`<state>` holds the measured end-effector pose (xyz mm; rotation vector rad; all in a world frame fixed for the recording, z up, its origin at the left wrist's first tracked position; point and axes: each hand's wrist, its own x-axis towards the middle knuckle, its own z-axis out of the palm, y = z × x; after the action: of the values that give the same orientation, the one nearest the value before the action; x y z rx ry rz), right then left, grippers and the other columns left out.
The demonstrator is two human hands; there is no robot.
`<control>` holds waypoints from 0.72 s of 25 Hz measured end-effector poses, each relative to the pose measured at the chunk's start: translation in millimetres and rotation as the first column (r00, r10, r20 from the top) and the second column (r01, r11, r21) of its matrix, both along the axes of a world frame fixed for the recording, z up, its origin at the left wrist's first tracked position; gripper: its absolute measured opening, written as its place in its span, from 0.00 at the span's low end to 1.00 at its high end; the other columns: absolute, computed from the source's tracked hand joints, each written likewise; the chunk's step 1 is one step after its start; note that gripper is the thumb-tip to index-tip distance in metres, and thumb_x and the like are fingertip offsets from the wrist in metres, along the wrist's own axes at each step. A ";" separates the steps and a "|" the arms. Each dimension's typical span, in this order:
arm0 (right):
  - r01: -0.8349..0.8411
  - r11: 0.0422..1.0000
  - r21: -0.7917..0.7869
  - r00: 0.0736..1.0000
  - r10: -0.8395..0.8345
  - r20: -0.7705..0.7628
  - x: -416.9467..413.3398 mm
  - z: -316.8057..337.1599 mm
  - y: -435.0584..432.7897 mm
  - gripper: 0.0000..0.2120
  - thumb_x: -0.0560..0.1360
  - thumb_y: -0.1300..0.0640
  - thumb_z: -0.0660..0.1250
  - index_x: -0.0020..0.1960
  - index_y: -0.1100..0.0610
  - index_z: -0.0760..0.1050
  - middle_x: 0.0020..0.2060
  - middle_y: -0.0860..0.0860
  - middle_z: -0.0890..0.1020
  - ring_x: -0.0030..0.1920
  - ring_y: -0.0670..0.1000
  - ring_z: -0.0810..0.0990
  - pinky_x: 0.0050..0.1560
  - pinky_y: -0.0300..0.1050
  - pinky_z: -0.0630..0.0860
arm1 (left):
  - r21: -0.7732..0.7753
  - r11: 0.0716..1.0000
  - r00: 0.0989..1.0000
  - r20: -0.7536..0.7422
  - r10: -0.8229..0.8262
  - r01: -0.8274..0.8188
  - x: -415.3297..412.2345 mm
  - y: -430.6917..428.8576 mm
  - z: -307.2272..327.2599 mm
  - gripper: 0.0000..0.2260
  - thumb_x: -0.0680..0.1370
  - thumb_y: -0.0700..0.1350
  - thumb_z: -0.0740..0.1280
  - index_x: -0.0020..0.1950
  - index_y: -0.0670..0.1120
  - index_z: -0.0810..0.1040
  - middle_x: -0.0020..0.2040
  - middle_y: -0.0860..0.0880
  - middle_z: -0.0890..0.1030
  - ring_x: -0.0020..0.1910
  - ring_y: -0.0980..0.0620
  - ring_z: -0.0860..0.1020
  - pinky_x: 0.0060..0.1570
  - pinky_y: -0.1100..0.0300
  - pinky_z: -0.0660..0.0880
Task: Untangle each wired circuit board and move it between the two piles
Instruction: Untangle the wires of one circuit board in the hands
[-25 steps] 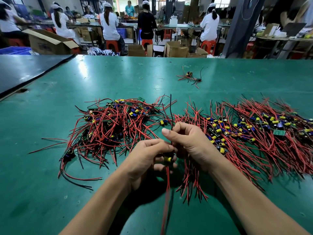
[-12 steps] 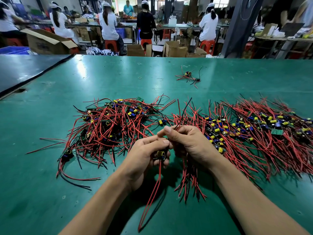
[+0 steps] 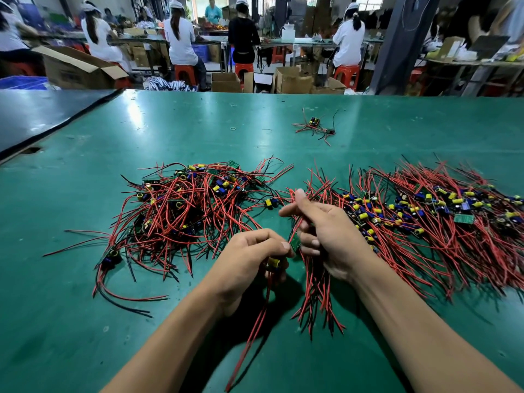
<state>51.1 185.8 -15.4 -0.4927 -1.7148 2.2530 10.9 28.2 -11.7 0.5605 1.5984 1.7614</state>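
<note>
Two piles flank the work on green surface. Tangled left pile, then left grip pinching one wired circuit board at its yellow capacitor end, held between the piles; right grip curled round its upper red leads, forefinger out; combed right pile beyond. Best: keep board pinned, draw right grip along leads smoothly, no yanking, avoid snagging neighbours. Board small, green; thin red leads trail toward camera, probably springy

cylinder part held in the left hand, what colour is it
The small cylinder part is yellow; the head view shows it.
</note>
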 end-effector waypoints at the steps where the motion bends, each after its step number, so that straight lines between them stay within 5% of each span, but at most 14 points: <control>1: -0.031 0.999 -0.030 0.999 0.031 0.016 0.0 -0.5 -1.8 0.19 0.77 0.44 0.67 0.37 0.56 0.85 0.25 0.48 0.66 0.19 0.43 0.61 0.19 0.34 0.58 | 0.004 1.000 0.999 0.035 -0.012 0.012 -0.1 -0.1 -0.7 0.08 0.76 0.37 0.67 0.38 0.42 0.80 0.30 0.47 0.78 0.27 0.51 0.76 0.31 0.61 0.73; 7: -0.203 0.979 0.035 0.978 0.201 0.049 4.2 -1.1 -1.0 0.17 0.68 0.40 0.73 0.42 0.54 0.86 0.25 0.48 0.69 0.19 0.42 0.65 0.18 0.33 0.59 | 0.064 0.997 0.994 0.100 -0.040 0.034 1.8 4.1 -7.9 0.08 0.77 0.43 0.68 0.41 0.45 0.85 0.36 0.44 0.82 0.28 0.48 0.79 0.31 0.60 0.77; 11: -0.434 0.893 0.119 0.901 0.429 0.067 11.4 -1.2 0.5 0.15 0.73 0.42 0.71 0.52 0.50 0.85 0.27 0.50 0.79 0.24 0.44 0.74 0.22 0.32 0.60 | 0.121 0.992 0.990 0.138 -0.035 0.018 -0.6 0.6 -7.6 0.07 0.73 0.44 0.68 0.43 0.39 0.80 0.31 0.44 0.78 0.23 0.49 0.76 0.25 0.61 0.74; 18: -0.024 0.987 0.161 0.997 0.035 -0.065 1.2 -9.2 2.0 0.17 0.71 0.43 0.73 0.47 0.57 0.85 0.21 0.49 0.61 0.22 0.47 0.55 0.33 0.51 0.52 | 0.110 0.993 0.992 0.113 -0.063 0.051 -0.6 -0.2 -9.4 0.08 0.73 0.45 0.71 0.41 0.40 0.83 0.30 0.46 0.77 0.25 0.51 0.75 0.27 0.62 0.72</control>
<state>52.3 187.8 -24.6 -0.3531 -1.8605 2.1035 10.3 28.0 -21.0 0.5383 1.4023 1.8105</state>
